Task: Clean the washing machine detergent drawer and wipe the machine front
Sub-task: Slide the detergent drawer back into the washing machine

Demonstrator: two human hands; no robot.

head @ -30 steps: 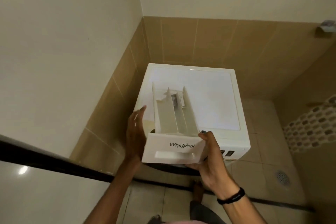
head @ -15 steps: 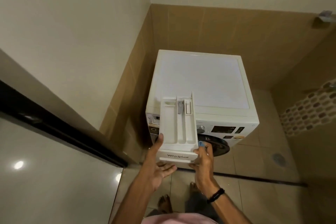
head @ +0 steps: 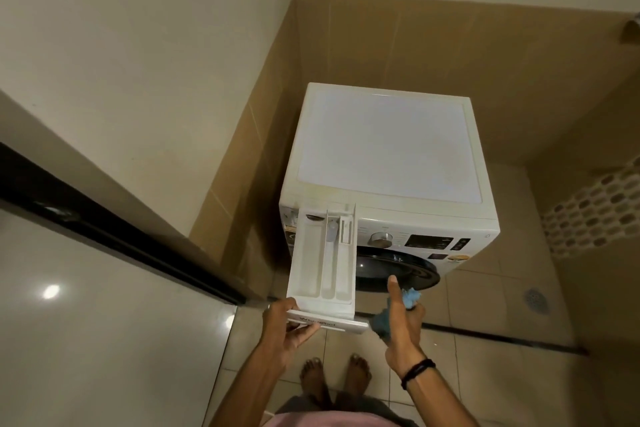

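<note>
Head view, left hand (head: pixel 287 326) gripping detergent drawer (head: pixel 323 263) front, right hand (head: pixel 403 322) clutching blue cloth (head: pixel 410 298), thumb up

Floor (head: pixel 491 302): pale tiles w/ a dark strip (head: pixel 502 336) running across. Round drain (head: pixel 536 300) set in the floor at right. Walls: tan tile band (head: pixel 398 42) on lower part, cream paint (head: pixel 138 45) above. Mosaic patch (head: pixel 595 208) far right. Glossy panel (head: pixel 104 322) w/ black frame (head: pixel 114 236) at left, light spot reflected in it. Bare feet (head: pixel 332 378) on the tiles, btm centre.
</note>
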